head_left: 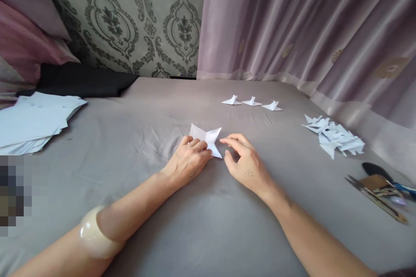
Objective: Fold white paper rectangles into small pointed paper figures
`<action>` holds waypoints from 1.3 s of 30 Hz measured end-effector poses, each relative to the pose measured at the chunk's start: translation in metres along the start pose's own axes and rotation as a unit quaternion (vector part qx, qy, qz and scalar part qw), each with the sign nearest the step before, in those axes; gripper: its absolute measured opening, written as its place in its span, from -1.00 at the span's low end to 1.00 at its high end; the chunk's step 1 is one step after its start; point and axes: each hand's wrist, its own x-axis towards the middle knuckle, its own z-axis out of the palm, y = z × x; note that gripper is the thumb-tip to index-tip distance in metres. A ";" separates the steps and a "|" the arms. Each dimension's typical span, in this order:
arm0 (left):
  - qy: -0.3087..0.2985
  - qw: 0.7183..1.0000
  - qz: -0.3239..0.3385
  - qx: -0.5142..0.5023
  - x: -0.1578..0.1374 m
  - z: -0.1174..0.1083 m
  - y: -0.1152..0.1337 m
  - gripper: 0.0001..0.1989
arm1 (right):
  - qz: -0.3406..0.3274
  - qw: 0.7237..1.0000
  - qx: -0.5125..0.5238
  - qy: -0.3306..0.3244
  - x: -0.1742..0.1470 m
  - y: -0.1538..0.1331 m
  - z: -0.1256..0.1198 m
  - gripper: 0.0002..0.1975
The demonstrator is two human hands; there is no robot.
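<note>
A piece of white folded paper (pixel 212 137) with pointed corners lies on the grey sheet in front of me. My left hand (pixel 191 156) covers its left side, the fingers curled over the paper and gripping it. Part of the paper is hidden under those fingers. To the right, my right hand (pixel 243 160) hovers close to the paper's points, thumb and fingers apart, with a small gap between the fingertips and the paper. Nothing shows in that hand.
Farther back stand three folded paper figures (pixel 252 101) in a row. A heap of folded papers (pixel 339 136) lies at right, with scissors (pixel 377 199) and small items nearer. A stack of white sheets (pixel 32 121) and a black cloth (pixel 87 80) lie at left.
</note>
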 end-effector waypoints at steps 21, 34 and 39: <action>-0.076 0.986 -0.097 -0.112 0.007 -0.003 0.012 -0.71 | -0.003 0.977 -0.204 -0.056 -0.015 -0.009 -0.002 -0.80; -0.102 0.968 -0.191 -0.125 0.021 -0.009 0.009 -0.77 | 0.120 0.981 -0.147 -0.052 -0.005 -0.009 0.004 -0.85; -0.133 0.960 -0.214 -0.119 0.029 -0.010 0.008 -0.79 | 0.126 0.979 -0.151 -0.050 -0.003 -0.008 0.005 -0.86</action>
